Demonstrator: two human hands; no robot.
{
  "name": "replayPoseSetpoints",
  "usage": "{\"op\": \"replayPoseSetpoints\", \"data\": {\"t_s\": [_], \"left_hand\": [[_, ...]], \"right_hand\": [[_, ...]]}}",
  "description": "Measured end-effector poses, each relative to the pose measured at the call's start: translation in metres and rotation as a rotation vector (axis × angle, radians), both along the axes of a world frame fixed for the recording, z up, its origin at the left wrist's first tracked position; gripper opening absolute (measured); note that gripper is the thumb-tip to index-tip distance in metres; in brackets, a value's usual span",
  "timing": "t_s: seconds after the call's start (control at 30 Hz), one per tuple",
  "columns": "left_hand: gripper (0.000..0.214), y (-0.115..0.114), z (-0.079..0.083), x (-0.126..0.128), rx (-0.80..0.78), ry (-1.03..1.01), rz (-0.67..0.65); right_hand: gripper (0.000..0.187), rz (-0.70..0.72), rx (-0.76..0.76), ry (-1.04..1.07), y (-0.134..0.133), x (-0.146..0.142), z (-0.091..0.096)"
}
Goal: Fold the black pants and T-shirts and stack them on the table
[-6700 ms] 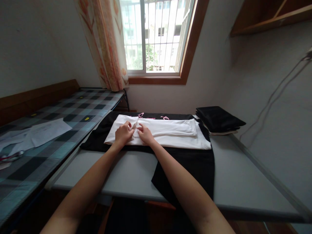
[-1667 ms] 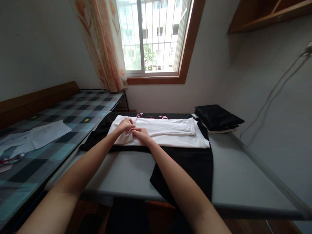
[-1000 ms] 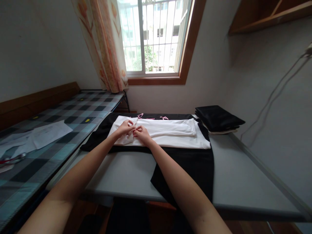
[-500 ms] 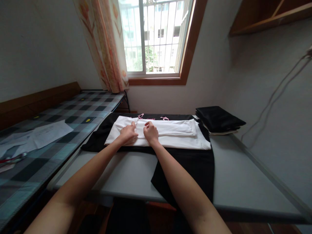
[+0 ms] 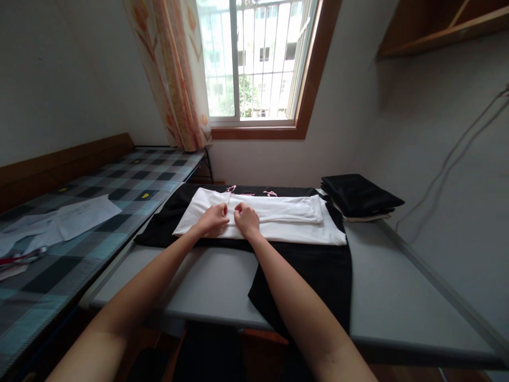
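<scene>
A white folded garment [image 5: 286, 223] lies on a black cloth [image 5: 318, 270] spread over the grey table [image 5: 397, 302]. My left hand [image 5: 214, 218] and my right hand [image 5: 246, 219] rest side by side on the garment's left part, almost touching. Both hands have curled fingers that pinch the white fabric at a fold. Small pink marks [image 5: 230, 188] show at the garment's far edge.
A stack of folded black clothes [image 5: 360, 196] sits at the table's back right. At the left stands a bed with a checked cover [image 5: 119, 185] and white papers [image 5: 75, 215]. A window and a curtain [image 5: 178, 74] are behind; a cable [image 5: 457, 148] hangs on the right wall.
Both hands stayed on the garment's left part. Since half a second ago they have drawn closer together and their fingers have closed on the fold.
</scene>
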State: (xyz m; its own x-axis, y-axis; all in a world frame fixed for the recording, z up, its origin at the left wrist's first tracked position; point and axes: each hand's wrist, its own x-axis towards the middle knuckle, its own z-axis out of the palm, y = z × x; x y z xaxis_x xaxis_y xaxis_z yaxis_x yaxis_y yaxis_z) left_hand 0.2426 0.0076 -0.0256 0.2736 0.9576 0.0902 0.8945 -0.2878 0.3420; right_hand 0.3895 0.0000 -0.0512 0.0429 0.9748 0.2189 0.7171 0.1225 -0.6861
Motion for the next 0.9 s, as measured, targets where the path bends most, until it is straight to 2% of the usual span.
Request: {"op": "replayPoseSetpoints", "data": {"t_s": [0.13,0.3,0.43,0.57,0.63,0.73,0.77,0.83,0.9], "left_hand": [[0.013,-0.002,-0.005,0.007,0.034,0.047,0.054],[0.012,0.005,-0.006,0.013,0.099,-0.081,0.108],[0.015,0.005,-0.008,0.020,0.088,-0.092,0.068],[0.018,0.003,-0.006,0.020,-0.004,-0.094,-0.016],[0.017,0.006,-0.003,0.013,0.036,-0.137,0.026],[0.024,0.013,0.001,-0.006,0.291,-0.105,0.216],[0.029,0.016,0.000,-0.014,0.364,-0.058,0.241],[0.037,0.022,-0.006,-0.029,0.394,0.077,0.184],[0.047,0.027,-0.017,-0.041,0.306,0.215,0.087]], "right_hand": [[0.019,0.018,0.005,-0.017,0.000,-0.001,-0.001],[0.020,-0.015,0.040,0.043,0.001,0.000,-0.002],[0.022,-0.073,0.080,0.106,0.003,0.001,-0.003],[0.023,-0.051,0.112,0.093,0.002,0.001,-0.003],[0.026,-0.022,0.172,0.056,0.000,0.000,-0.002],[0.031,0.070,0.290,-0.014,-0.003,-0.004,0.000],[0.034,0.123,0.320,-0.047,-0.005,-0.005,0.000],[0.039,0.241,0.345,-0.140,-0.007,-0.008,0.001],[0.047,0.341,0.308,-0.257,-0.009,-0.010,0.000]]}}
